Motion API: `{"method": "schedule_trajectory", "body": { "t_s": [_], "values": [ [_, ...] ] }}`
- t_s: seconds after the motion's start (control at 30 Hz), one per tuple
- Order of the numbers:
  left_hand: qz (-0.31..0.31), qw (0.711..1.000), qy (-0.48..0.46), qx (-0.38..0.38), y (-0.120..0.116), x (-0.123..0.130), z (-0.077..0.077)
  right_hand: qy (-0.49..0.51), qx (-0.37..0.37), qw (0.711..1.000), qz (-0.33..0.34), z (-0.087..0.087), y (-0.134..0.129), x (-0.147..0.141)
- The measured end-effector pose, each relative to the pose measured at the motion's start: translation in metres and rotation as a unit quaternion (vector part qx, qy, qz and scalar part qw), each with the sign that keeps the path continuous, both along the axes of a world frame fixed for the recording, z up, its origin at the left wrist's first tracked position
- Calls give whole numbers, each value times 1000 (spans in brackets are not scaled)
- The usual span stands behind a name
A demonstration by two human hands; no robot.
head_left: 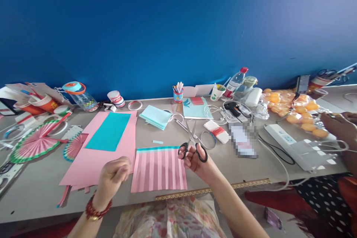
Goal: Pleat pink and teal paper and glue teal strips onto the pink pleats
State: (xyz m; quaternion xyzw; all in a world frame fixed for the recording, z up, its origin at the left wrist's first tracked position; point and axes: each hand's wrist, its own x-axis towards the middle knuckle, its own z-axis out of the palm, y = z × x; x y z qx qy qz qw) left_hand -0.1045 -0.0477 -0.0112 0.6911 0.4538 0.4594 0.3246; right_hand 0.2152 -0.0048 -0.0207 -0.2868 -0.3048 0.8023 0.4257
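Observation:
My right hand [195, 160] holds black-handled scissors [191, 141] by their loops, blades parted and pointing away from me, just right of a pleated pink sheet [158, 171] with a blue strip along its far edge. My left hand [115, 173] has its fingers curled in, over the near right part of a large pink sheet [122, 148]; whether it holds anything small is hidden. A teal sheet [108, 130] lies on the large pink one. A small light-blue scrap [157, 142] rests on the table beyond the pleated sheet.
Pink pleated fans [36, 141] lie at the left. Light-blue papers [156, 116], tape rolls [135, 105], a bottle [235, 83] and a pen cup [177, 95] stand or lie farther back. At the right are a power strip [287, 145], orange balls [301, 109] and another person's hand [338, 122].

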Motion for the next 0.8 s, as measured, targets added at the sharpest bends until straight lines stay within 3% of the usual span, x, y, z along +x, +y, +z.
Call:
{"method": "schedule_trajectory", "body": {
  "t_s": [0.13, 0.2, 0.27, 0.33, 0.53, 0.63, 0.8],
  "values": [
    [150, 976, 141, -68, -38, -49, 1, 31, -7, 1000, 1, -2, 2, 2],
    [154, 970, 178, -65, -54, -56, 4, 24, 11, 1000, 9, 0, 2, -1],
    [123, 974, 190, -8, -63, -43, 8, 18, 28, 999, 24, 2, 1, -7],
    [86, 977, 185, 67, -59, -13, 12, 16, 35, 999, 38, 5, -3, -16],
    [26, 967, 156, 199, -14, 78, 29, 7, 23, 999, 36, 11, -23, -35],
    [-4, 960, 185, 211, -3, 94, 29, 7, 16, 1000, -5, 16, -31, -33],
    [-29, 952, 212, 219, 4, 97, 22, -12, 25, 999, -41, 18, -38, -24]
  ]
}}
